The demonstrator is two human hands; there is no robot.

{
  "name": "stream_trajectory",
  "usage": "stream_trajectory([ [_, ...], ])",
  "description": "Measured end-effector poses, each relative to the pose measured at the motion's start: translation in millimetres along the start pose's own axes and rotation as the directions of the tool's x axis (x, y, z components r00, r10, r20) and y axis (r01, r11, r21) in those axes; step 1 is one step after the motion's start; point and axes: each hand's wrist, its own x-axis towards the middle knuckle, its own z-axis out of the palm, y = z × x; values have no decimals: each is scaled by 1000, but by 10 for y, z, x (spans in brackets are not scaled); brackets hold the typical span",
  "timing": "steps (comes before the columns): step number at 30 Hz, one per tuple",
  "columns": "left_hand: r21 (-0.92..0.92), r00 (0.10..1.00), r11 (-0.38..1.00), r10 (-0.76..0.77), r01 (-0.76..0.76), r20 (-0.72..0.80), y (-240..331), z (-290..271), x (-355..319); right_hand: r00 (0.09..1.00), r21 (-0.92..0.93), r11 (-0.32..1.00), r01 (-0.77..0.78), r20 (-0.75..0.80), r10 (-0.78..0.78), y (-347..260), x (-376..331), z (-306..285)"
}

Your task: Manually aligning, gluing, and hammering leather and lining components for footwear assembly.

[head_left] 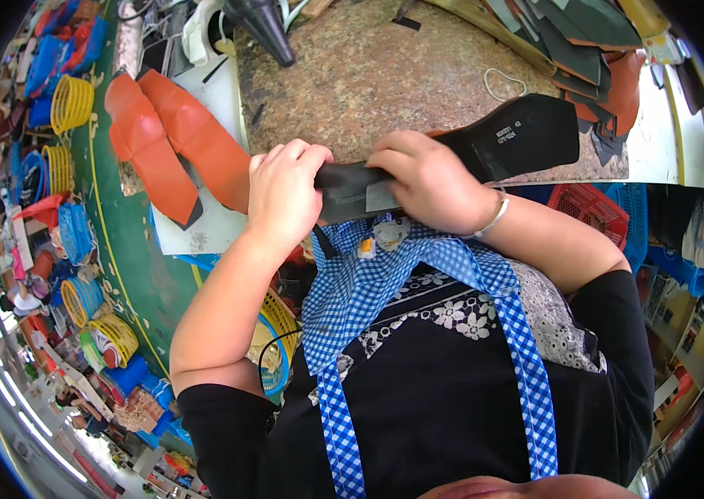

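Observation:
A long black shoe sole (512, 135) lies along the near edge of a speckled brown stone worktop (369, 75). My left hand (284, 193) grips its narrow left end, fingers curled over the top. My right hand (428, 179) presses down on the sole just right of that, a bangle on its wrist. A small white label sits under my right palm on the sole. My blue checked apron (352, 283) hangs right below the hands.
Two orange leather pieces (171, 141) lie on a white sheet to the left. A black tool (265, 25) rests at the top of the stone. Dark and orange leather cutouts (593, 58) pile up at top right. Coloured baskets (69, 104) line the left floor; a red crate (589, 208) sits under the bench.

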Motion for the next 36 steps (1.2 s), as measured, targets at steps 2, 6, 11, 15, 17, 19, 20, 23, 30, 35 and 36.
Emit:
stream_trajectory([
  [2, -361, 994, 929, -101, 83, -32, -126, 126, -78, 999, 343, 939, -26, -16, 34, 120, -61, -5],
  [6, -357, 978, 931, -1, -75, -208, -256, 200, -181, 957, 106, 955, 278, 59, -285, 105, -77, -63],
  [11, 118, 824, 872, 487, -474, -288, -427, 104, -240, 927, -158, 924, 349, 202, -316, 4, -119, -57],
  [15, 243, 844, 878, 468, -411, -262, -546, 23, -409, 903, -286, 883, 372, 333, -272, -124, 11, 52],
  [17, 196, 851, 921, 387, -337, -356, -442, 8, -412, 913, -344, 867, 360, 323, -251, -176, 110, 212],
  [19, 35, 847, 902, 417, -430, -331, -183, 124, -430, 914, -291, 891, 348, 318, -253, -198, 161, 208],
  [20, -40, 852, 878, 450, -476, -268, -53, 178, -435, 911, -293, 890, 350, 326, -251, -175, 135, 136],
  [23, -78, 920, 921, 373, -383, -118, 20, 288, -529, 923, -256, 897, 359, 236, -303, -2, -272, -240],
  [30, -113, 865, 867, 458, -486, -206, 538, 349, -1, 954, -117, 951, 285, 134, -269, 98, -380, -497],
  [35, 49, 775, 842, 516, -538, -364, 621, -3, 139, 986, -152, 981, 118, -101, -134, 5, -501, -528],
  [36, -2, 759, 854, 460, -520, -461, 614, -152, 163, 975, -49, 997, 62, -211, -71, 2, -387, -641],
])
